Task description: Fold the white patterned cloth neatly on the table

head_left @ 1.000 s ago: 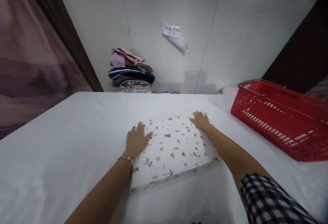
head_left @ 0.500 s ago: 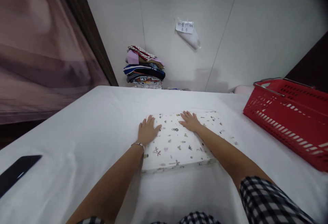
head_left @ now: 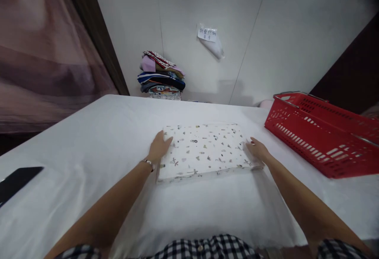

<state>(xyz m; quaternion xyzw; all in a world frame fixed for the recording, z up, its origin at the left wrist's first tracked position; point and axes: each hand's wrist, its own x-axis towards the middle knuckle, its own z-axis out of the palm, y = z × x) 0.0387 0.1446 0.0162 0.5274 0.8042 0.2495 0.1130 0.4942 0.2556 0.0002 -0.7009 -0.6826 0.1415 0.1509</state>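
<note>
A white folded cloth (head_left: 207,148) with small printed plants and figures lies flat on the white-covered table in front of me. At its left side is my left hand (head_left: 158,147), a bracelet on the wrist; the thumb is spread onto the top and the fingers stretch along the edge. My right hand (head_left: 257,149) is at the right edge, its fingers curled together on the cloth's border. The undersides of both hands are hidden.
A red plastic basket (head_left: 319,136) with metal handles stands on the right. A black flat object (head_left: 19,182) lies at the left. Stacked folded clothes (head_left: 162,75) rise beyond the far table edge. A labelled plastic bag (head_left: 211,40) hangs on the wall.
My right hand has moved from the cloth's top to its right edge, and its fingers have curled. My left hand has slid off the top to the left side.
</note>
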